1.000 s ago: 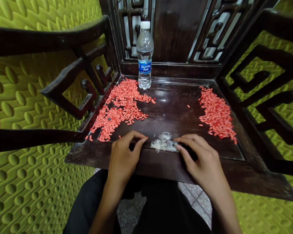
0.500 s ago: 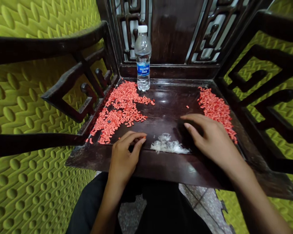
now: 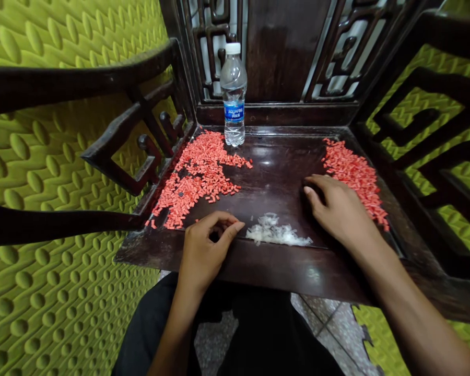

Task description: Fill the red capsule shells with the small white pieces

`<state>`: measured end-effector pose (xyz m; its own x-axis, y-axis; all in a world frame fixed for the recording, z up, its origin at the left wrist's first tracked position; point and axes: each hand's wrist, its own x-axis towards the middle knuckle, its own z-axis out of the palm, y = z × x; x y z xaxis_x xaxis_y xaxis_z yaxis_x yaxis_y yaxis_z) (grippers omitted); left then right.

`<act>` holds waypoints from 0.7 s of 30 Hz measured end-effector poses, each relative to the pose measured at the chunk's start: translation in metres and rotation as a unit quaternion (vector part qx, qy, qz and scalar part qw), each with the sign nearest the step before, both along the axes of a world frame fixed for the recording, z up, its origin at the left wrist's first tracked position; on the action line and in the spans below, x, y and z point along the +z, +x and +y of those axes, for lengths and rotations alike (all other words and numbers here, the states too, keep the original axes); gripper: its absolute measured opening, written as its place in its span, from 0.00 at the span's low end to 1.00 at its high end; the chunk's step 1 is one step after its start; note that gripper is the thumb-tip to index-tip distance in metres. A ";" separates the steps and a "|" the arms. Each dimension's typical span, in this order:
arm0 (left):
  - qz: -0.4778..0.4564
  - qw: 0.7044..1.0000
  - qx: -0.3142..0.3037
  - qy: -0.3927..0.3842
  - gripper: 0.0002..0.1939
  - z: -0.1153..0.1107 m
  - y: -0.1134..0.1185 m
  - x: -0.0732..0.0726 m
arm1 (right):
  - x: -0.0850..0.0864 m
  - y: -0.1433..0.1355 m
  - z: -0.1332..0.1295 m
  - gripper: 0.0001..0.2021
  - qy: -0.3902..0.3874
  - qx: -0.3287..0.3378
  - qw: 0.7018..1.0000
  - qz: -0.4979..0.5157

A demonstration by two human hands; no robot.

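Observation:
My left hand (image 3: 207,243) hovers over the seat's front edge, its thumb and index fingertip pinched together. Whatever lies between those tips is too small to make out. Just beside them is a little heap of clear whitish plastic bits (image 3: 276,231). My right hand (image 3: 337,206) is low over the wood, fingers curled in and thumb close to the index finger; what they hold, if anything, is hidden. Against its far side spreads a pile of small red tube-like pieces (image 3: 354,177). Another, larger pile of such red pieces (image 3: 201,156) covers the left of the seat.
A water bottle (image 3: 234,99) with a white cap stands upright at the back. The dark wooden seat (image 3: 274,183) is bounded by a carved backrest (image 3: 284,57) and armrests on both sides. Green padded mats (image 3: 43,292) lie around the chair.
The loose red piece near my right hand no longer shows. My right fingers have curled in. The orange-red bit at my left fingertips is out of sight. The view has shifted slightly.

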<state>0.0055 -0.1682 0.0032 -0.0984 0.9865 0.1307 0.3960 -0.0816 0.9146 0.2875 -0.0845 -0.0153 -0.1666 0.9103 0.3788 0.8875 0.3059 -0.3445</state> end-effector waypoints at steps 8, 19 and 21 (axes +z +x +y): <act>-0.039 0.999 -0.015 -0.012 0.06 0.002 -0.002 -0.003 | 0.028 -0.020 -0.018 0.06 -0.070 0.275 0.953 0.108; -0.005 1.000 -0.018 0.010 0.06 0.002 -0.001 -0.005 | 0.033 -0.041 -0.034 0.12 -0.129 0.376 0.918 -0.010; -0.009 1.000 -0.014 0.011 0.07 0.002 -0.001 -0.005 | 0.030 -0.044 -0.036 0.14 -0.088 0.383 0.919 -0.023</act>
<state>0.0044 -0.1660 -0.0019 -0.0739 0.9859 0.1502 0.3773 -0.1118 0.9193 0.2430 -0.1208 0.0145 -0.7962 0.5661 0.2137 0.4498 0.7900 -0.4166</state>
